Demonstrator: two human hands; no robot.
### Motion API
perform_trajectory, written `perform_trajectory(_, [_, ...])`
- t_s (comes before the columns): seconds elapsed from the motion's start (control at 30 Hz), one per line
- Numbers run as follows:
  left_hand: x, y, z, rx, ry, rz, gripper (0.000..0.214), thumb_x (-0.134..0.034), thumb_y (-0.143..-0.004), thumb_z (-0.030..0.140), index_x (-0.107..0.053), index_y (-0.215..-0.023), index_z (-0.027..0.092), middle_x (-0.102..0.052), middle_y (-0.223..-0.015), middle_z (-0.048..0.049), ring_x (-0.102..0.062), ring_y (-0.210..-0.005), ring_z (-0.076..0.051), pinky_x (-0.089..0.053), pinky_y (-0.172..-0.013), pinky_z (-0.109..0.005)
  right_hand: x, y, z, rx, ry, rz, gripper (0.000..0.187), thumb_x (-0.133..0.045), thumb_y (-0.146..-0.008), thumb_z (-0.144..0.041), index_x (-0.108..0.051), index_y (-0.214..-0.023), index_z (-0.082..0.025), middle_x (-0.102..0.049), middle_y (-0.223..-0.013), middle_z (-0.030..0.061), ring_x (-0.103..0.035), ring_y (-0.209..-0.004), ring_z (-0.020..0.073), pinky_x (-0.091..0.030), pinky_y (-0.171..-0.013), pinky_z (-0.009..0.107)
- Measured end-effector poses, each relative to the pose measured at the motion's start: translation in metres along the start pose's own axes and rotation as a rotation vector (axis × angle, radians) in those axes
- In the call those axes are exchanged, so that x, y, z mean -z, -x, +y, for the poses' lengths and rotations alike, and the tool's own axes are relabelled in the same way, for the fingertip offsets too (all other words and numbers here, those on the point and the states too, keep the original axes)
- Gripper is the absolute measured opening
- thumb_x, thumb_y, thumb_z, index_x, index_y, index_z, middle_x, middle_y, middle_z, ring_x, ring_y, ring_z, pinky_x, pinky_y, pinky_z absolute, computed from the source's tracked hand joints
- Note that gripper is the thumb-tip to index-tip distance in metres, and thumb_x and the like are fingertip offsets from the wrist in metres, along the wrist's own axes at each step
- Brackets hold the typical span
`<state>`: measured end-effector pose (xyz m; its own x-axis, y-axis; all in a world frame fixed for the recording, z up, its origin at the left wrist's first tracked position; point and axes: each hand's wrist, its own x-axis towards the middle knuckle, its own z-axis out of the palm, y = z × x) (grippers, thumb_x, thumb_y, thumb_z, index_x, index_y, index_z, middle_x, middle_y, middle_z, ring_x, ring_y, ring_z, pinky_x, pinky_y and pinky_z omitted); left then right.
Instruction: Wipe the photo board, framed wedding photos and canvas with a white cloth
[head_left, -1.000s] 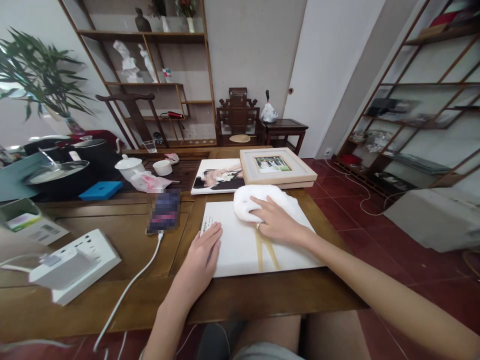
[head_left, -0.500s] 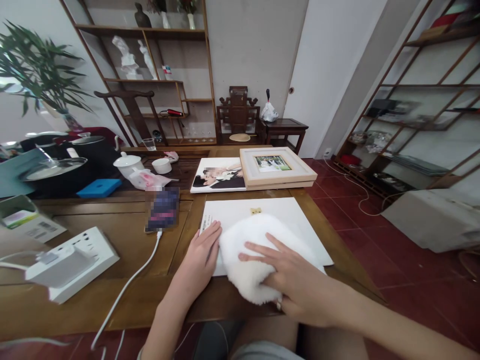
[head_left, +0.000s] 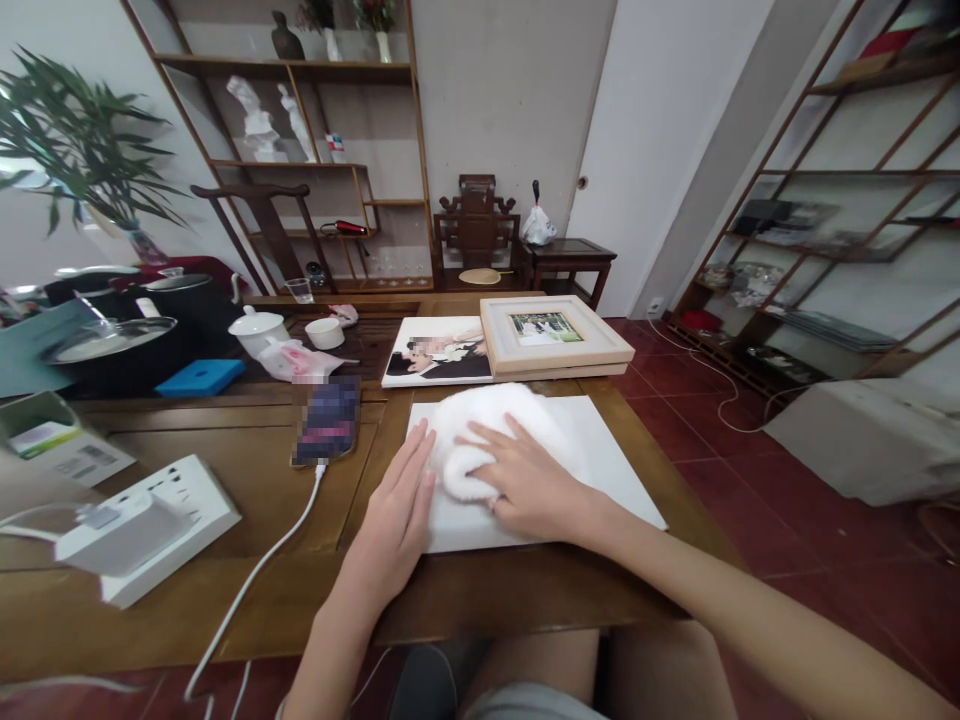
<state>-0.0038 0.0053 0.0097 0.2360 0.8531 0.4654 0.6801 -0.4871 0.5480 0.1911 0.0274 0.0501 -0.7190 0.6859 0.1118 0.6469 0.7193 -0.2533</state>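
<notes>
A fluffy white cloth (head_left: pixel 551 425) lies bunched on a flat white panel (head_left: pixel 622 490) near the table's front edge. My right hand (head_left: pixel 525 475) presses down on the cloth and grips it, its fingers spread over the top and the thumb side tucked out of sight. Along the panel's left edge rests my left hand (head_left: pixel 401 500), fingers stretched out and holding nothing. Its fingertips are close beside the cloth. The cloth covers the upper middle of the panel.
Behind the panel lie a photo print (head_left: pixel 435 352) and a light wooden picture frame (head_left: pixel 592 335). To the left are a blurred-out phone (head_left: pixel 326 420) on a white cable, a power strip (head_left: pixel 169 525), a blue box (head_left: pixel 200 377) and a lidded white bowl (head_left: pixel 257 328).
My right hand has slid the cloth away from me and slightly left, up the panel. The cloth now covers the small gold fitting. My left hand has shifted slightly and stays at the left edge.
</notes>
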Motion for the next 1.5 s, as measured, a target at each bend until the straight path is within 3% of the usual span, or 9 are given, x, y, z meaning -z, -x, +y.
perform_trajectory(0.1, [0.003,0.001,0.001,0.007,0.02,0.013,0.047,-0.028,-0.097,0.03,-0.032,-0.142,0.017,-0.028,-0.152,-0.0072,-0.026,-0.139,-0.018,-0.023,-0.114,-0.038,0.004,0.015,-0.019,0.214,-0.05,-0.071,0.037,-0.051,-0.07,-0.012,-0.067,-0.103,-0.018,-0.043,-0.143,0.0073,-0.022,-0.137,0.0243,-0.002,-0.111,0.053])
perform_trajectory(0.2, [0.003,0.002,-0.001,0.019,0.038,0.001,0.049,-0.026,-0.097,0.032,-0.031,-0.142,0.015,-0.033,-0.149,-0.0088,-0.031,-0.137,-0.02,-0.027,-0.113,-0.039,0.011,0.034,-0.032,0.3,-0.118,-0.144,0.038,-0.054,-0.071,-0.015,-0.064,-0.108,-0.017,-0.047,-0.139,0.0065,-0.024,-0.137,0.0204,0.001,-0.113,0.044])
perform_trajectory(0.43, [-0.004,0.001,-0.005,0.058,-0.042,-0.142,0.042,-0.033,-0.094,0.033,-0.052,-0.128,0.017,-0.056,-0.132,-0.0096,-0.048,-0.126,-0.025,-0.032,-0.109,-0.049,0.023,0.046,-0.009,0.001,-0.142,-0.116,0.034,-0.05,-0.077,-0.014,-0.065,-0.107,-0.019,-0.051,-0.136,0.0101,-0.034,-0.132,0.0201,-0.012,-0.113,0.039])
perform_trajectory(0.67, [-0.007,-0.001,-0.008,-0.005,-0.059,-0.11,0.036,-0.039,-0.091,0.023,-0.061,-0.119,0.02,-0.062,-0.124,-0.0083,-0.052,-0.122,-0.026,-0.037,-0.105,-0.051,0.025,-0.007,0.028,-0.119,-0.107,-0.021,0.036,-0.035,-0.094,-0.037,-0.059,-0.116,-0.023,-0.058,-0.128,0.0057,-0.05,-0.116,0.0299,-0.028,-0.103,0.046])
perform_trajectory(0.87, [-0.007,-0.002,-0.01,-0.037,-0.06,-0.098,0.033,-0.042,-0.089,0.021,-0.066,-0.11,0.022,-0.066,-0.119,-0.0081,-0.056,-0.118,-0.028,-0.04,-0.101,-0.055,0.025,-0.065,0.02,0.005,-0.114,-0.103,0.03,-0.038,-0.092,-0.034,-0.065,-0.096,-0.021,-0.067,-0.111,0.0049,-0.059,-0.098,0.0271,-0.038,-0.091,0.039])
perform_trajectory(1.0, [-0.007,-0.003,-0.011,-0.046,-0.07,-0.091,0.032,-0.043,-0.089,0.021,-0.066,-0.111,0.021,-0.066,-0.117,-0.0083,-0.057,-0.116,-0.026,-0.042,-0.101,-0.049,0.024,-0.079,0.018,0.014,-0.132,-0.119,0.03,-0.041,-0.091,-0.036,-0.066,-0.095,-0.02,-0.068,-0.106,0.0065,-0.06,-0.097,0.0276,-0.042,-0.084,0.037])
perform_trajectory(1.13, [-0.007,-0.001,-0.01,-0.037,-0.071,-0.091,0.032,-0.042,-0.089,0.02,-0.066,-0.111,0.022,-0.065,-0.121,-0.0074,-0.056,-0.118,-0.025,-0.04,-0.103,-0.05,0.03,-0.059,0.04,-0.072,-0.159,-0.089,0.037,-0.039,-0.092,-0.039,-0.061,-0.114,-0.021,-0.061,-0.123,0.0081,-0.057,-0.108,0.0282,-0.042,-0.088,0.037])
perform_trajectory(1.3, [-0.008,-0.001,-0.01,-0.021,-0.059,-0.094,0.032,-0.042,-0.089,0.02,-0.066,-0.11,0.022,-0.065,-0.119,-0.0072,-0.055,-0.118,-0.026,-0.04,-0.102,-0.052,0.043,-0.006,0.081,-0.292,-0.143,-0.013,0.049,-0.036,-0.092,-0.046,-0.05,-0.131,-0.02,-0.047,-0.139,0.0079,-0.043,-0.126,0.0308,-0.034,-0.102,0.042])
perform_trajectory(1.5, [-0.01,-0.001,-0.01,-0.018,-0.063,-0.097,0.033,-0.041,-0.089,0.02,-0.066,-0.11,0.022,-0.066,-0.119,-0.0071,-0.055,-0.119,-0.026,-0.039,-0.102,-0.053,0.035,0.047,0.1,-0.419,-0.099,0.052,0.054,-0.036,-0.089,-0.056,-0.06,-0.116,-0.016,-0.055,-0.129,0.0138,-0.043,-0.124,0.0365,-0.036,-0.099,0.049])
